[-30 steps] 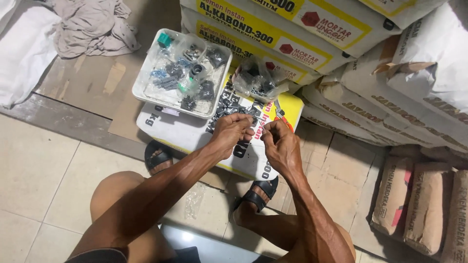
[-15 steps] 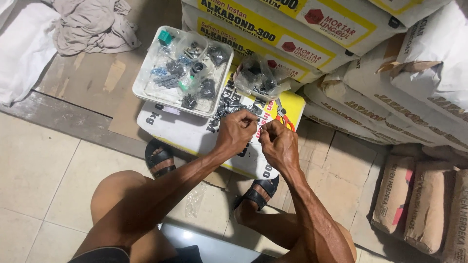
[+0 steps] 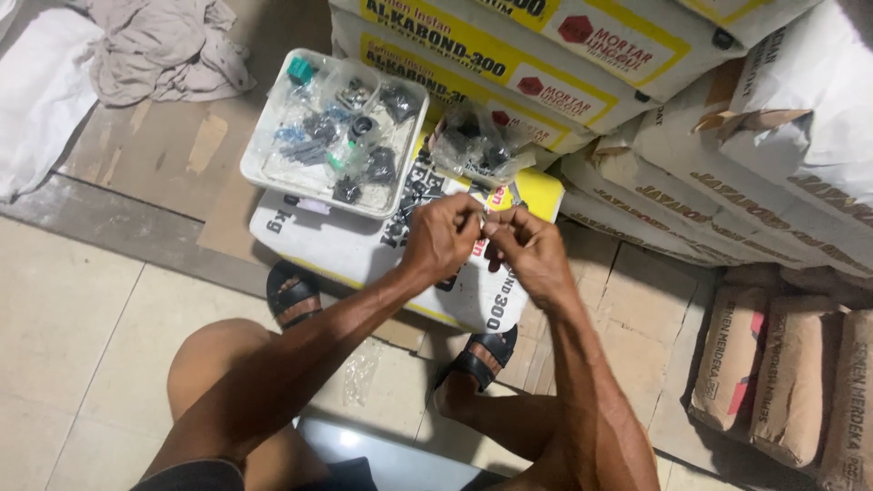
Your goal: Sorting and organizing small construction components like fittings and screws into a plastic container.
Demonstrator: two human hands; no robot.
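Your fingers (image 3: 477,218) are pinched together at the centre — thumb and forefinger tips of both hands meet on one small part, too tiny and too hidden to name with certainty (it looks like a bit of dark hardware or a scrap of clear wrapping). Your left hand (image 3: 443,238) closes over it from the left, your right hand (image 3: 532,255) from the right, knuckles nearly touching; neither hand is open, and both seem to share the grip on the same small part.

That part sits in the air just above the white-and-yellow printed sack lying flat on the floor (image 3: 364,250), which serves you as a desk. Just beyond your fingertips lies a crumpled clear plastic bag of dark small fittings (image 3: 477,145), resting against the stacked sacks. To the left of it, on the flat sack, stands the white square plastic tray (image 3: 264,164), crowded with more little clear packets, black round pieces and one teal-green cap (image 3: 300,70).

As a judgement: the work is somewhere in its middle. The tray holds many packets that look unopened, and no separate heap of finished pieces shows, so most of it seems left.

Further out — your sandalled feet (image 3: 293,295) stand on the tiled floor at the sack's near edge, a grey rumpled cloth (image 3: 164,45) lies at the top left, and brown paper sacks (image 3: 782,373) stand at the right.
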